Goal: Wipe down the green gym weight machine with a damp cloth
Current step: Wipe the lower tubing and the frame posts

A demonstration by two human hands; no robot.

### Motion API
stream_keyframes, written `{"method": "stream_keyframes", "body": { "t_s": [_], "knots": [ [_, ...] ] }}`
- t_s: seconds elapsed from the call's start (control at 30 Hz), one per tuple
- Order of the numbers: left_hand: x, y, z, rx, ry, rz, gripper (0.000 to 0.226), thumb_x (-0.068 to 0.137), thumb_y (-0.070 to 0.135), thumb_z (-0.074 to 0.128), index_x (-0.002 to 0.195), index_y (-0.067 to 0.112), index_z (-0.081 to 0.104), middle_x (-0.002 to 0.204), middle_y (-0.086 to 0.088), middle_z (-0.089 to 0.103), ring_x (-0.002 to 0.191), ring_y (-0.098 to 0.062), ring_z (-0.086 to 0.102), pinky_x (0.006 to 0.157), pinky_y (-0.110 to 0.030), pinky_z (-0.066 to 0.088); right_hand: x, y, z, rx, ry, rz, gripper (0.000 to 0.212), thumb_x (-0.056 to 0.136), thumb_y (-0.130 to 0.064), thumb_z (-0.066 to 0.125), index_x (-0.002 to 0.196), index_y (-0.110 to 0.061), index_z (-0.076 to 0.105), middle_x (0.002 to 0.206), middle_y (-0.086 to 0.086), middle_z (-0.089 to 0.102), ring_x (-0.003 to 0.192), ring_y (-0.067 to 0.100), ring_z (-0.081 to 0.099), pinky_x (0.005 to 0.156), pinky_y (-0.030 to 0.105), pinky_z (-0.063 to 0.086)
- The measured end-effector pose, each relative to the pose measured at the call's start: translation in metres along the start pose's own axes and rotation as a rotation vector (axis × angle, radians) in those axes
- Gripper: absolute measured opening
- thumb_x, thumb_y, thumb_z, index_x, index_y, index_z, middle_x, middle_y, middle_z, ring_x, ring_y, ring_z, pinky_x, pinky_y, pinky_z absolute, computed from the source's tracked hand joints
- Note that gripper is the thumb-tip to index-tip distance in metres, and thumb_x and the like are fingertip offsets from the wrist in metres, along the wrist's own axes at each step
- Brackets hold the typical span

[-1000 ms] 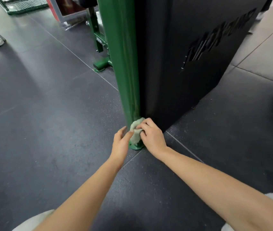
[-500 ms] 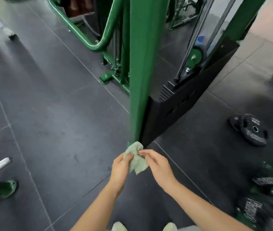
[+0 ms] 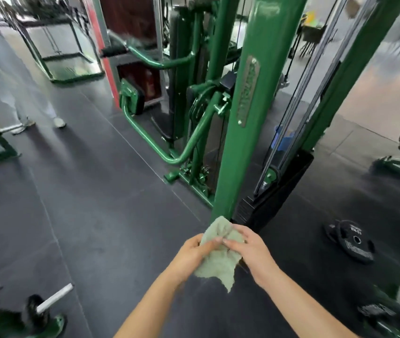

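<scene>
Both hands meet low in the middle of the view around a crumpled pale-green cloth (image 3: 220, 254); the left hand (image 3: 189, 258) has its fingers curled into the cloth's left side and grips it, while the right hand (image 3: 250, 250) pinches the cloth's upper edge with its fingertips, the two sets of fingers almost touching; the cloth bunches up above the knuckles and a loose corner hangs down between the forearms. The cloth is held in the air just in front of the foot of the thick glossy green steel upright post (image 3: 245, 106) of the weight machine; whether its top edge touches the post cannot be told. A narrow metal nameplate (image 3: 247, 91) runs lengthwise on the post's face, its lettering too blurred to read. Just right of the post stands the black weight stack (image 3: 274, 201) with thin steel guide rods (image 3: 301, 113) rising from it beside a second slanted green beam (image 3: 355, 62); behind the post a curved green tube frame (image 3: 159, 147) sweeps down to the dark rubber-tiled floor (image 3: 101, 206). A black round weight plate (image 3: 352, 242) lies flat on the floor well to the right of the hands; at the far left another person's legs and light shoes (image 3: 40, 115) stand on the floor.
</scene>
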State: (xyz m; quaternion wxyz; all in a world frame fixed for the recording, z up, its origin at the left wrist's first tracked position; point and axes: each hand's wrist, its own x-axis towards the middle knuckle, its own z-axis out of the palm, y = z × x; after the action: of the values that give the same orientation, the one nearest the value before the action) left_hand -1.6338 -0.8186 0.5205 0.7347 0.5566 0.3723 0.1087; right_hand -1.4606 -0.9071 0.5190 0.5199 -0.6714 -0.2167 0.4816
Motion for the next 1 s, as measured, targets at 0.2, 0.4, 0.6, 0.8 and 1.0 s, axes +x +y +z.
{"method": "stream_keyframes", "body": {
  "t_s": [0.2, 0.4, 0.6, 0.8, 1.0],
  "knots": [
    [0.019, 0.058, -0.020, 0.084, 0.051, 0.126, 0.026, 0.097, 0.033, 0.074, 0.112, 0.012, 0.072, 0.104, -0.006, 0.080, 0.094, -0.024, 0.077, 0.082, -0.036, 0.061, 0.002, -0.060, 0.015, -0.023, 0.010, -0.109, 0.037, 0.089, -0.023, 0.081, 0.125, -0.027, 0.069, 0.117, -0.003, 0.076, 0.108, 0.018, 0.073, 0.099, 0.045, 0.057],
    [0.068, 0.107, -0.081, -0.009, 0.023, 0.222, 0.030, 0.094, 0.019, 0.078, 0.122, 0.015, 0.069, 0.115, -0.014, 0.076, 0.105, -0.034, 0.074, 0.094, -0.048, 0.059, 0.058, -0.122, 0.051, 0.079, 0.029, -0.203, 0.040, 0.090, -0.005, 0.076, 0.126, -0.019, 0.066, 0.117, 0.003, 0.076, 0.108, 0.023, 0.074, 0.090, 0.038, 0.059],
    [0.134, 0.187, -0.166, 0.094, 0.031, 0.256, 0.020, 0.098, 0.025, 0.074, 0.111, 0.010, 0.075, 0.110, -0.017, 0.077, 0.100, -0.028, 0.074, 0.091, -0.042, 0.057, 0.147, -0.177, 0.111, 0.152, 0.152, -0.249, 0.030, 0.088, -0.011, 0.081, 0.115, -0.014, 0.069, 0.107, 0.004, 0.078, 0.097, 0.023, 0.076, 0.075, 0.031, 0.061],
    [0.213, 0.288, -0.217, 0.197, -0.027, 0.286, 0.027, 0.099, 0.030, 0.071, 0.103, 0.004, 0.072, 0.101, -0.018, 0.077, 0.092, -0.037, 0.074, 0.082, -0.045, 0.059, 0.241, -0.229, 0.151, 0.202, 0.398, -0.383, 0.030, 0.097, -0.012, 0.071, 0.123, -0.026, 0.065, 0.113, -0.005, 0.075, 0.106, 0.014, 0.072, 0.097, 0.049, 0.057],
    [0.313, 0.359, -0.161, 0.264, -0.174, 0.416, 0.006, 0.092, 0.017, 0.073, 0.088, 0.013, 0.071, 0.077, -0.006, 0.069, 0.070, -0.015, 0.060, 0.064, -0.029, 0.049, 0.301, -0.298, 0.128, 0.129, 0.927, -0.513, 0.055, 0.098, 0.002, 0.060, 0.145, -0.024, 0.052, 0.140, -0.006, 0.050, 0.129, 0.009, 0.049, 0.113, 0.022, 0.037]
  ]
}}
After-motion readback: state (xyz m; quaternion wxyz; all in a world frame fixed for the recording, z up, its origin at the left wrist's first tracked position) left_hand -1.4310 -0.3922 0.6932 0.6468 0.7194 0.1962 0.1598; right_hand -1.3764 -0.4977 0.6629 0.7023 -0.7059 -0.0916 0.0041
